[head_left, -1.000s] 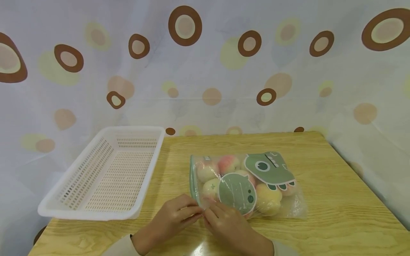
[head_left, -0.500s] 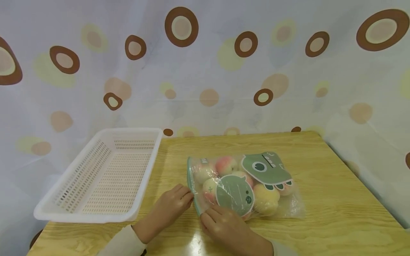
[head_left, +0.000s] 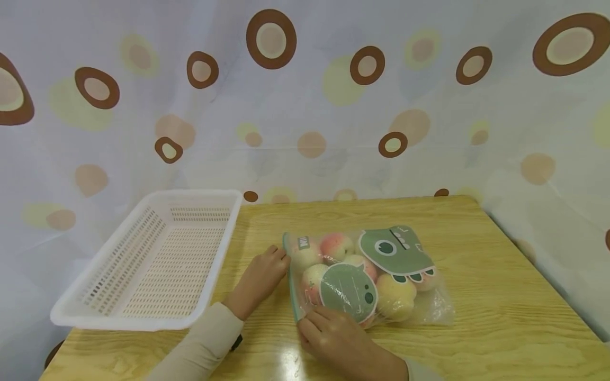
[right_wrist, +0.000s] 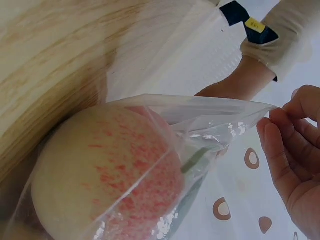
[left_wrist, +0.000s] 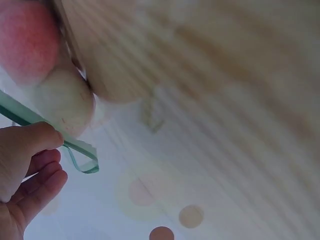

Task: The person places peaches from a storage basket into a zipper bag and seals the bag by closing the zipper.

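Note:
A clear zip bag [head_left: 348, 283] with a green dinosaur print lies on the table, its green-edged mouth to the left. Several peaches [head_left: 336, 246] show through the plastic. My left hand [head_left: 262, 278] pinches the green edge towards its far end; in the left wrist view the thumb lies on the green strip [left_wrist: 80, 146], whose end stands slightly apart in a loop. At the near corner of the mouth, my right hand [head_left: 335, 336] pinches the plastic between thumb and fingers. A red-speckled peach [right_wrist: 110, 175] sits inside, close to that corner, in the right wrist view.
To the left stands a white plastic basket [head_left: 202, 312] with slotted walls, holding nothing visible. The wooden table [head_left: 500, 296] meets a patterned curtain [head_left: 305, 106] at its back edge. A dark strap [head_left: 236, 343] shows by the left sleeve.
My left hand has slid away from the right hand, up along the green edge towards the bag's far corner. The right hand stays at the near corner.

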A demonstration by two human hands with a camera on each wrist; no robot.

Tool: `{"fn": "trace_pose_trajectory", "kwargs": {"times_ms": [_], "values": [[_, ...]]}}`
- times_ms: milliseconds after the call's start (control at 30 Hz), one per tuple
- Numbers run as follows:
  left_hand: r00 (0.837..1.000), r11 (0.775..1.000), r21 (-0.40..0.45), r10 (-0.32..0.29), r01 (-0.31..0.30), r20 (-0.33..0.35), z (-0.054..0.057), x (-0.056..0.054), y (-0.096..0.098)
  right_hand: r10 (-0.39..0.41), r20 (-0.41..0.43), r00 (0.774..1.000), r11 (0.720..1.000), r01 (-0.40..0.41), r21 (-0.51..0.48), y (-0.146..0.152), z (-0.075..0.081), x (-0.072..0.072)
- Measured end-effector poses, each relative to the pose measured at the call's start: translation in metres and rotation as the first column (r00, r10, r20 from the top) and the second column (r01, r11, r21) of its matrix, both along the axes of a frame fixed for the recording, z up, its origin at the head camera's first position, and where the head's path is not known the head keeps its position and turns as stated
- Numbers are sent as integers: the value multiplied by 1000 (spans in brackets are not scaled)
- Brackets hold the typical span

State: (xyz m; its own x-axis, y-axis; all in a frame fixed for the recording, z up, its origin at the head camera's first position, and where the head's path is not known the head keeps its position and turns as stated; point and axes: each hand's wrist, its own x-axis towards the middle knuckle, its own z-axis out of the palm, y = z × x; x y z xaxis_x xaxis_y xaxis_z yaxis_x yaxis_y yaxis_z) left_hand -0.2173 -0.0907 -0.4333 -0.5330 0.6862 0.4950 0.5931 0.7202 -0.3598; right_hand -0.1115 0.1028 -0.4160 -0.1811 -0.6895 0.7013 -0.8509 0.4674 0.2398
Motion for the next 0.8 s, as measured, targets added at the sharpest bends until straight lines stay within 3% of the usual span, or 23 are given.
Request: {"fn": "trace_pose_trajectory", "kwargs": {"times_ms": [200, 400, 633, 800], "values": [[998, 999, 40, 31, -34, 57, 2, -20, 5, 6, -29, 1000, 998, -7, -55, -2, -2, -3], [994, 996, 40, 74, -78, 81, -1, -36, 6, 20, -73, 997, 1000, -21, -15, -3, -6, -1], [981, 989, 59, 125, -135, 149, -3, -60, 6, 65, -39, 997, 998, -65, 3, -2, -6, 2], [977, 988, 79, 113, -130, 182, -3, -68, 6, 81, 27, 996, 997, -81, -15, -2, -7, 3]]}}
